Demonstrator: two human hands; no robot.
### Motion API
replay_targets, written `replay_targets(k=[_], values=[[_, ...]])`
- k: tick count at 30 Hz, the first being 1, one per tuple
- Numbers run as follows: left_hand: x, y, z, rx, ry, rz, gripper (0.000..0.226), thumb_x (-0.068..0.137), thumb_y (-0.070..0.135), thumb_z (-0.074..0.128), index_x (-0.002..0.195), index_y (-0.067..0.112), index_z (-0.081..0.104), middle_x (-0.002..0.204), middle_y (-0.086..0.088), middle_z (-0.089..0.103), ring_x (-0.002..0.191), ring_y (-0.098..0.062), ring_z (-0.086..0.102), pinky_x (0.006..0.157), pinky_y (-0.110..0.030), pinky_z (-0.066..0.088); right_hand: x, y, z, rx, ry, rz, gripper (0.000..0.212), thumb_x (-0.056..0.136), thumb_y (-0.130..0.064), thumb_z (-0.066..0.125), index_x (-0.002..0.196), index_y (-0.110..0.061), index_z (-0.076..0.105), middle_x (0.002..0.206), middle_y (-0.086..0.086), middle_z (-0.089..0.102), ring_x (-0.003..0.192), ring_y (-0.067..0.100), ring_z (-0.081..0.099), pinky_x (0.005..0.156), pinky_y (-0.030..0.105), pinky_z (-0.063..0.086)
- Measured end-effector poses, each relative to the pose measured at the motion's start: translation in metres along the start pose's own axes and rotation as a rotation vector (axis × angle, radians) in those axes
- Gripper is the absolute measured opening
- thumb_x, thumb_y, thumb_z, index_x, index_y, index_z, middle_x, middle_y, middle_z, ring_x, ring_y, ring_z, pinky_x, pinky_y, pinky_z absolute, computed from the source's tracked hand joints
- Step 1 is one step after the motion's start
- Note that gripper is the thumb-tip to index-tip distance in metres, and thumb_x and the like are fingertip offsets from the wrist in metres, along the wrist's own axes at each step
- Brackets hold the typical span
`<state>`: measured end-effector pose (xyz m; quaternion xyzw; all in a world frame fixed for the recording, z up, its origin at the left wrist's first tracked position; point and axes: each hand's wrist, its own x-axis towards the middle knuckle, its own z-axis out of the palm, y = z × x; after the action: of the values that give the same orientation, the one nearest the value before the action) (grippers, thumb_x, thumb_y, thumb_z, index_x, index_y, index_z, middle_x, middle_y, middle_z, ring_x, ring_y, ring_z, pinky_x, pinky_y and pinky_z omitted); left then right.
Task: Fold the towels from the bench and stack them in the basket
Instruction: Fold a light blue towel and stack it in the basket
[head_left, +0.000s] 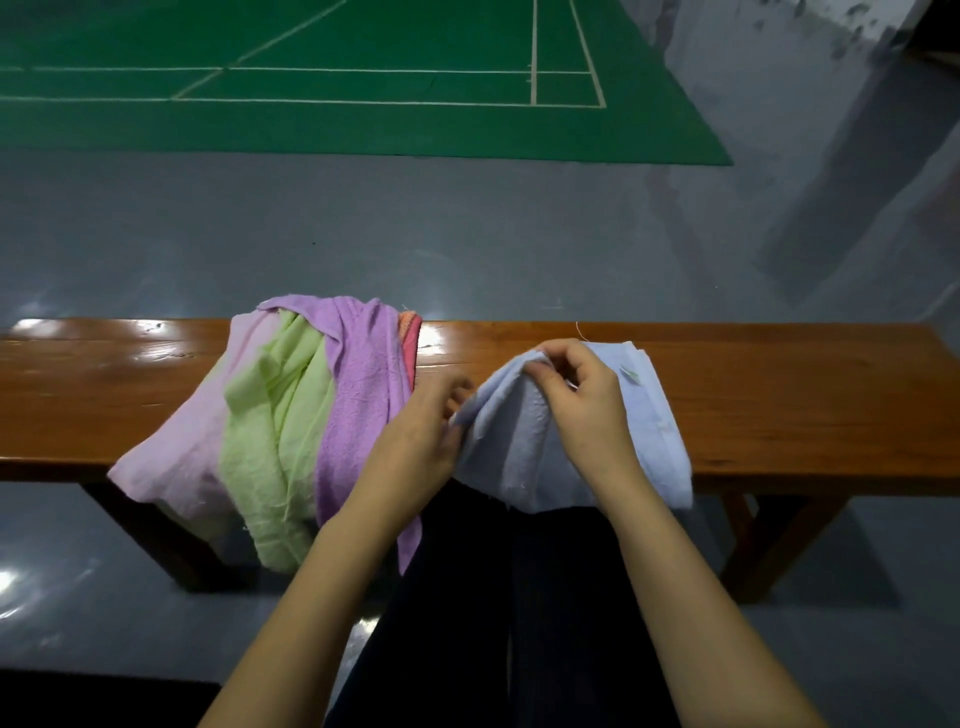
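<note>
Indoors, beside one green court mat (363, 78), a single wooden worktop (779, 395) carries five towels in view. Four lie heaped at its left of centre, draped over the near edge: a pink towel (176, 441), a green towel (270, 431), a purple towel (358, 384) and a red towel (410, 343), the last mostly hidden behind the purple one. One pale blue towel (660, 441) lies just right of them, also hanging over the near edge. Both hands work on it: the left hand (421, 441) pinches its left edge, and the right hand (582, 400), fingers curled, grasps a raised fold at its top.
</note>
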<state>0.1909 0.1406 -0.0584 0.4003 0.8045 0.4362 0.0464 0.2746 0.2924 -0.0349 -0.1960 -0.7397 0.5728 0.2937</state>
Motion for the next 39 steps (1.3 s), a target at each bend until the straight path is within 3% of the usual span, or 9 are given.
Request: replay_targets(k=[5,10,13,17,22,26,30,35,39], values=[[-0.021,-0.031,-0.009,0.184,-0.011,0.067,0.036,0.082,0.010,0.043,0.106,0.036,0.045,0.105,0.022,0.037,0.086,-0.003,0.047,0.075,-0.037,0.052,0.003,0.005,-0.012,-0.008,0.083,0.034,0.008,0.095,-0.016,0.055,0.094,-0.022,0.058,0.087,-0.013,0.059,0.085,0.000,0.055,0.074,0.007,0.044],[-0.025,-0.036,-0.017,0.317,-0.023,0.169,0.031,0.078,0.013,0.032,0.086,0.015,0.062,0.100,0.002,0.051,0.080,-0.018,0.058,0.063,-0.029,0.049,0.002,0.012,-0.012,-0.012,0.167,0.062,0.008,0.096,-0.017,0.053,0.102,-0.016,0.059,0.093,-0.012,0.059,0.089,0.002,0.056,0.077,0.010,0.045],[-0.029,-0.037,-0.020,0.312,-0.041,0.172,0.026,0.082,0.021,0.040,0.085,0.011,0.063,0.096,0.004,0.053,0.085,-0.017,0.057,0.072,-0.032,0.049,0.002,0.013,-0.014,-0.033,0.181,0.085,0.009,0.097,-0.020,0.053,0.103,-0.017,0.059,0.096,-0.010,0.061,0.093,0.005,0.057,0.082,0.015,0.048],[-0.029,-0.029,-0.022,0.336,0.045,0.169,0.031,0.084,0.046,0.055,0.081,0.015,0.056,0.089,0.009,0.051,0.079,-0.010,0.052,0.066,-0.028,0.046,0.001,0.015,-0.016,-0.052,0.221,0.095,0.008,0.097,-0.021,0.052,0.103,-0.018,0.058,0.093,-0.015,0.058,0.090,0.001,0.055,0.077,0.007,0.044],[-0.016,-0.018,-0.020,0.135,0.164,0.071,0.034,0.077,0.039,0.069,0.076,0.011,0.051,0.073,0.006,0.054,0.067,-0.008,0.051,0.064,-0.030,0.046,-0.001,0.009,-0.017,-0.056,0.265,0.075,0.004,0.098,-0.019,0.049,0.099,-0.018,0.053,0.089,-0.015,0.054,0.083,-0.006,0.052,0.072,0.003,0.040],[0.001,-0.005,-0.025,0.072,0.128,0.018,0.037,0.077,0.015,0.077,0.109,0.020,0.058,0.077,0.008,0.057,0.072,-0.007,0.055,0.068,-0.015,0.045,0.002,0.003,-0.023,-0.102,0.320,-0.011,0.005,0.097,-0.014,0.049,0.097,-0.010,0.052,0.099,-0.001,0.052,0.090,0.004,0.049,0.082,0.013,0.040],[0.024,0.009,-0.029,0.127,0.072,-0.011,0.011,0.078,0.016,0.067,0.084,0.008,0.063,0.076,-0.003,0.057,0.068,-0.010,0.050,0.066,-0.032,0.045,0.005,-0.010,-0.033,-0.050,0.298,-0.023,0.003,0.099,-0.014,0.046,0.100,-0.011,0.048,0.086,-0.009,0.050,0.078,-0.003,0.047,0.070,0.007,0.038],[0.037,0.050,-0.037,-0.417,0.173,-0.202,0.017,0.083,0.024,0.053,0.090,0.011,0.059,0.084,0.003,0.057,0.078,-0.005,0.050,0.076,-0.029,0.041,0.010,-0.037,-0.045,-0.015,0.319,-0.124,0.017,0.098,-0.014,0.048,0.088,-0.026,0.044,0.074,-0.009,0.044,0.060,-0.002,0.041,0.059,0.016,0.035],[0.037,0.096,-0.053,-0.400,0.230,-0.050,0.011,0.083,0.029,0.057,0.086,0.018,0.058,0.079,0.005,0.057,0.072,-0.005,0.050,0.066,-0.022,0.041,0.009,-0.076,-0.063,0.120,0.392,-0.158,0.020,0.101,-0.016,0.044,0.083,-0.026,0.041,0.074,-0.005,0.042,0.058,0.001,0.036,0.053,0.015,0.033]])
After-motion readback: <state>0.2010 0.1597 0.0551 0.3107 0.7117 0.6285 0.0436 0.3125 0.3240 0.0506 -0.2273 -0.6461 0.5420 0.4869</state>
